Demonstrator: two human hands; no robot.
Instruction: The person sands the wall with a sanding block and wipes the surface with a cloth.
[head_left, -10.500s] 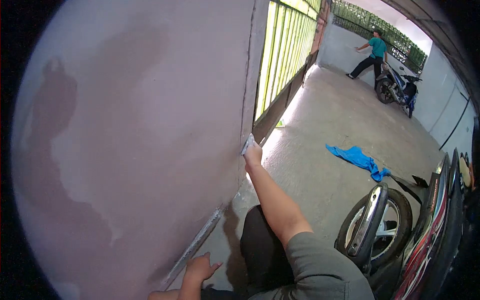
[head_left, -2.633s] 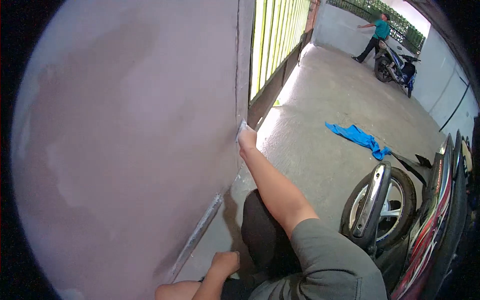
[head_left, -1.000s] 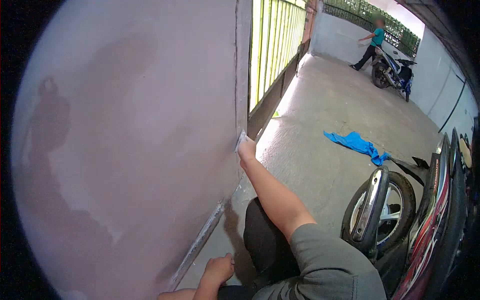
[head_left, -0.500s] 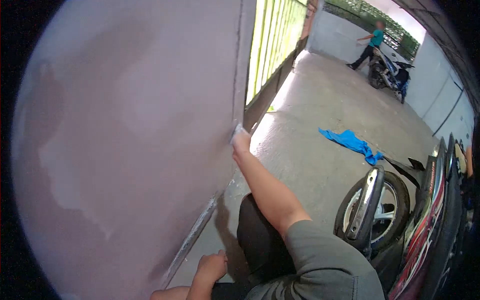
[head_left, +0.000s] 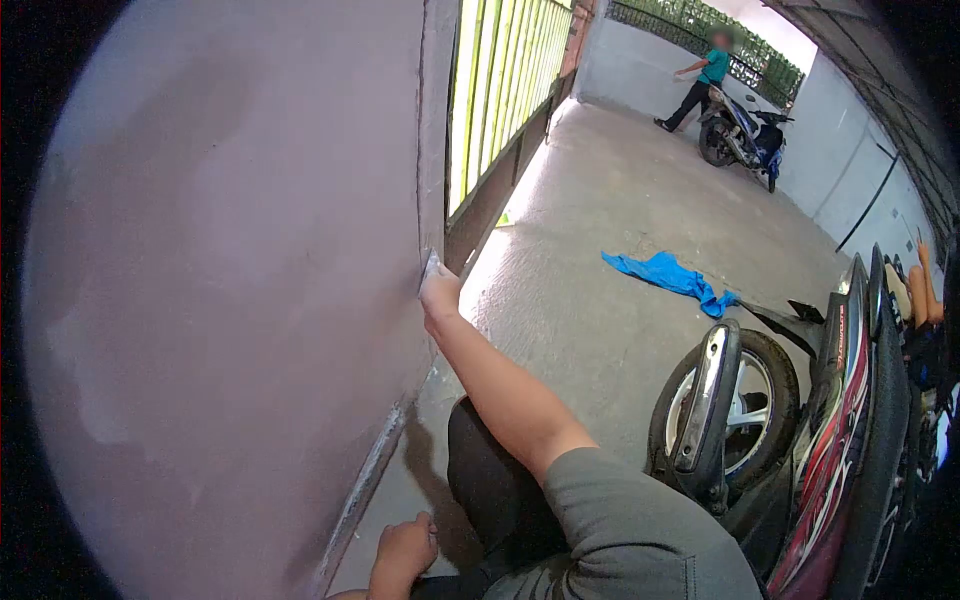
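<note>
My right hand (head_left: pixel 440 292) is stretched out to the edge of the pinkish-grey wall (head_left: pixel 230 280), close to the lower corner of the gate. Its fingers are closed on a thin, pale grey piece (head_left: pixel 431 264) pressed to that edge; the material is not clear. Low in the view, my left hand (head_left: pixel 405 550) is curled closed beside my dark-clothed knee (head_left: pixel 478 480), apart from the wall. Whether anything lies inside its fingers is hidden.
A barred gate (head_left: pixel 510 90) adjoins the wall. Blue cloth (head_left: pixel 665 273) lies on the concrete floor (head_left: pixel 560 300). To my right stands a motorcycle (head_left: pixel 835 430), its wheel (head_left: pixel 775 390) near my arm. Farther back, a person (head_left: pixel 708 75) is beside another motorcycle (head_left: pixel 745 135).
The view has turned slightly, so the surroundings sit farther left. My right hand stays at the wall edge with the pale piece, its wrist angled a little differently. My left hand remains curled.
</note>
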